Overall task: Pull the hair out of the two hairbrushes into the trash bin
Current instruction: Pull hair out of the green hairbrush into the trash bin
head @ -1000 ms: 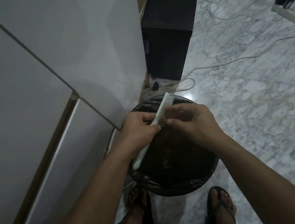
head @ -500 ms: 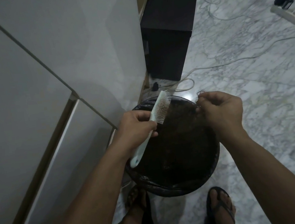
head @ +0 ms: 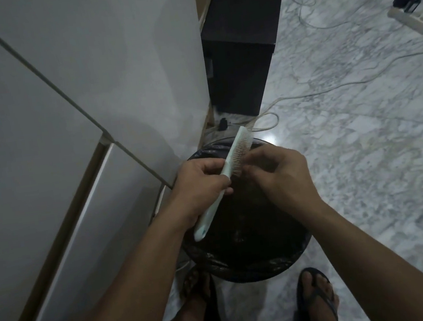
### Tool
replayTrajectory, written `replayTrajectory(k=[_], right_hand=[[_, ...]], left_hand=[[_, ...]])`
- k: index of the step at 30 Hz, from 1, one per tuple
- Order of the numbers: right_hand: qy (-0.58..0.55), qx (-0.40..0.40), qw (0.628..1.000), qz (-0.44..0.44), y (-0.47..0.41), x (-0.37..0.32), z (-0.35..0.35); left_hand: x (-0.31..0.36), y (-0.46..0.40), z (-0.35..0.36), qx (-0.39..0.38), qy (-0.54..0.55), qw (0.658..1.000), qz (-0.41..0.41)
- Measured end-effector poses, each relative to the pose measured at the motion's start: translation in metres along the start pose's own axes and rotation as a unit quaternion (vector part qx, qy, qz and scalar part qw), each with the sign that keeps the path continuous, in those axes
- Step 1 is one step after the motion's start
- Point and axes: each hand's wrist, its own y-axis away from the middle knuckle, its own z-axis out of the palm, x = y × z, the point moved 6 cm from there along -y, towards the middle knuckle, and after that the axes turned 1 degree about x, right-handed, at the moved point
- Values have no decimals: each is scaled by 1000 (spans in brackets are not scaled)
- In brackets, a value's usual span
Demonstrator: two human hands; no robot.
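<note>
Marble floor (head: 362,141) carries the trash bin (head: 244,265); above it the left hand (head: 197,186) grips the hairbrush (head: 229,170), right hand (head: 281,173) fingers pinching at its bristles. Next, probably: tug hair free, drop it in.

White cabinet doors (head: 64,98) left; dark cabinet (head: 242,50) behind; power strip (head: 414,20), cables (head: 329,87) across marble floor (head: 364,155).

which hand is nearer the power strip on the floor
Right. The right hand is at the hairbrush bristles over the trash bin, on the power strip's side; the left hand grips the brush handle farther away.
</note>
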Motion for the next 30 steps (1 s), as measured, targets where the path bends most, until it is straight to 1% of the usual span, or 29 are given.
replayTrajectory(k=[3, 6, 9, 11, 13, 15, 17, 20, 22, 23, 25, 28, 30], right_hand=[[12, 28, 999, 32, -4, 8, -9], [4, 78, 994, 83, -10, 19, -28], [21, 137, 985, 107, -13, 26, -47], [-27, 177, 974, 139, -12, 31, -54], [-66, 196, 966, 155, -10, 33, -55], [-80, 168, 971, 150, -10, 29, -48], [-116, 98, 979, 138, -10, 19, -35], [-170, -16, 978, 119, -5, 7, -13], [-152, -51, 983, 85, -1, 2, -4], [-129, -51, 988, 67, -1, 2, -1], [-88, -24, 995, 47, -1, 4, 0], [-64, 45, 995, 57, -3, 10, -8], [-62, 69, 993, 70, -4, 13, -14]], left_hand=[[-1, -2, -1, 8, 2, 1000, -2], [-2, -4, -6, 28, 14, 999, -5], [-1, -4, -8, 41, 32, 999, -6], [-1, -4, -7, 35, 26, 999, -7], [-1, -4, -6, 35, 16, 999, -7], [0, -3, -7, 38, 17, 999, -6], [1, -3, -7, 36, 16, 999, -2], [2, -1, -3, 24, -2, 1000, 7], [3, 1, -2, 21, -24, 999, 21], [4, 1, -2, 19, -39, 999, 30], [5, 2, -1, 12, -62, 997, 43], [5, 1, -1, 8, -67, 997, 45], [2, 0, -1, 7, -58, 998, 34]])
